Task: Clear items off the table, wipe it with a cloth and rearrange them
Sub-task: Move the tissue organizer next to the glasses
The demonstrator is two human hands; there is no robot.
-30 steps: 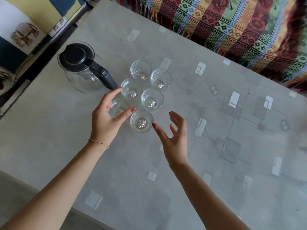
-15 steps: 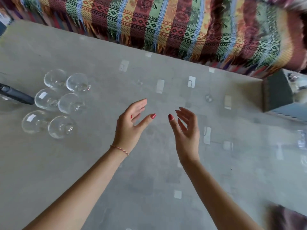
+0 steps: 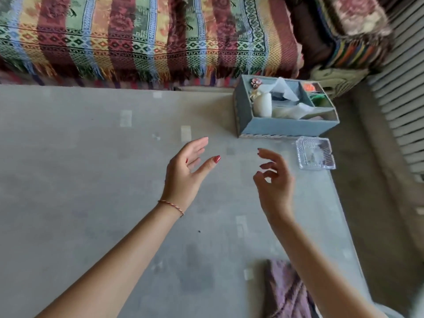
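Head view: both hands hover over the grey counter (image 3: 80, 180), neither one holding anything. The left hand (image 3: 185, 173) is spread, its fingers nearly straight and its thumb held apart, with a thin bracelet (image 3: 171, 206) at the wrist. The right hand (image 3: 275, 184) is loose, its fingers lightly curled and apart, closing on nothing. At the counter's far right corner stands a blue box (image 3: 282, 128) split into compartments; a white bottle (image 3: 262, 106) stands upright in its left compartment, and white tissue (image 3: 284, 90) sticks up beside it. What lies in the small right compartments is too blurred to name. Just in front of the box, near the counter's right edge, sits a clear glass tray (image 3: 315, 153), apart from the right hand's fingertips. A purple cloth (image 3: 286, 292) lies crumpled at the near right of the counter, partly hidden under the right forearm. A striped, patterned blanket (image 3: 137, 37) with a fringe runs along the far side of the counter.
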